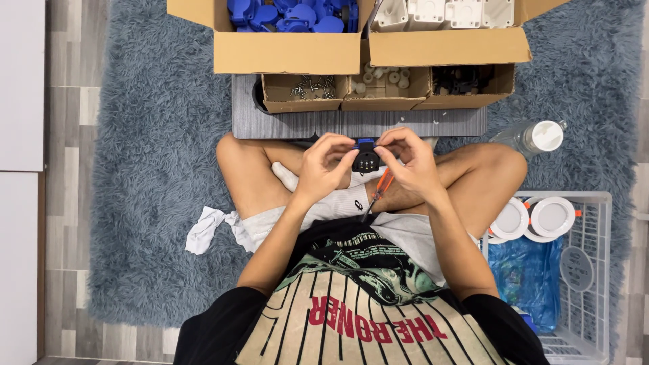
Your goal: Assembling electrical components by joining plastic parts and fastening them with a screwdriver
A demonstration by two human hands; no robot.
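Black plug insert (366, 161) with blue cap: pinched between fingertips of left hand (323, 169) and right hand (409, 165), above crossed legs; orange-handled screwdriver (380, 190) beneath.

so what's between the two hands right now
In the head view, a small black and blue plastic part sits between the left hand and right hand, pinched by the fingers of both. An orange-handled screwdriver lies just below.

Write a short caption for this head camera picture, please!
Seated cross-legged on a rug, left hand and right hand hold a small black part.
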